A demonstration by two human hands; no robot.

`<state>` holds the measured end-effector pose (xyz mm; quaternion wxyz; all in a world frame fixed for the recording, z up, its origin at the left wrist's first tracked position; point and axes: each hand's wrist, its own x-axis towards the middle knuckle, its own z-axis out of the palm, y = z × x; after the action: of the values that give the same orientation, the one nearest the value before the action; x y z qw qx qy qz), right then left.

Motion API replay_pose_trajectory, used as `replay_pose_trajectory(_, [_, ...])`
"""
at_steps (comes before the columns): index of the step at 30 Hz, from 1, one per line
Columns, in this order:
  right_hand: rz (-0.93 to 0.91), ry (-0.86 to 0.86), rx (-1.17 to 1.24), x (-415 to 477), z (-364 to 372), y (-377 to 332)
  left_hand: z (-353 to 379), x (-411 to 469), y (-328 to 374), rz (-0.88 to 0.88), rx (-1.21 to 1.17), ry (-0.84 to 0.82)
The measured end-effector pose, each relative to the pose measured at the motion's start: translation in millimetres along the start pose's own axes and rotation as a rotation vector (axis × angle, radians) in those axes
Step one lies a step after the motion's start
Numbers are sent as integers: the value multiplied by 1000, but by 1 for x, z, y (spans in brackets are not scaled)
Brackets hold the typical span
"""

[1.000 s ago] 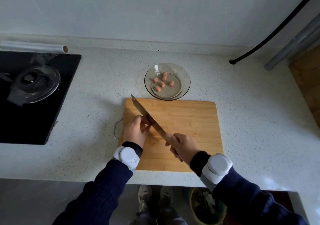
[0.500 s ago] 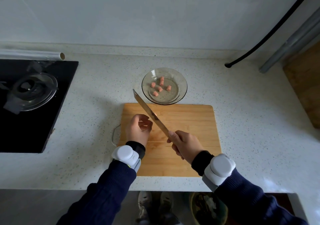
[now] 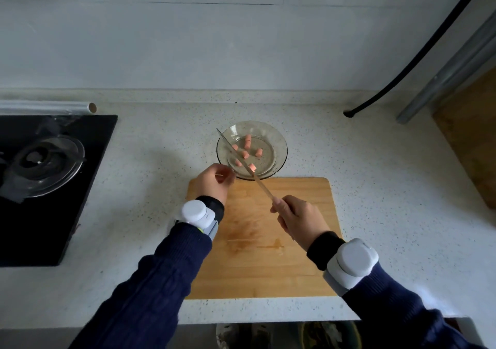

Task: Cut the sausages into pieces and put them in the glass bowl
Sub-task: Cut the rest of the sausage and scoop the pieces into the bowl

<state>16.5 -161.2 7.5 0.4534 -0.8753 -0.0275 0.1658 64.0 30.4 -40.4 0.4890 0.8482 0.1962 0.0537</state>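
Fingers (image 3: 281, 205) grip a knife (image 3: 243, 158) over speckled countertop (image 3: 375, 187).

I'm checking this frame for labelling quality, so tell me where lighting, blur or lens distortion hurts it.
Head view: soft, dim daylight with faint shadows left of the glass bowl; wide-angle bending curves the black hose and the counter edge; the knife blade reads thin and slightly smeared over the bowl; the left hand is a little soft; the sausage pieces stay distinct; no harsh glare.
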Motion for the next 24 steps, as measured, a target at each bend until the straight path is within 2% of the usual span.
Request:
replay_pose_trajectory(6, [-17, 60, -21, 9, -11, 1, 24, 23, 25, 35, -4, -22])
replay_pose_trajectory(13, [-14, 74, -51, 15, -17, 5, 29, 38, 20, -56, -140, -146])
replay_pose_trajectory(18, [-16, 72, -84, 19, -16, 5, 26, 35, 22, 18, 5, -139])
replay_pose_trajectory(21, [-2, 89, -122, 22, -16, 9, 14, 28, 29, 74, 110, -65])
replay_pose_trajectory(24, [9, 118, -226, 24, -17, 13, -3, 25, 34, 110, 113, 104])
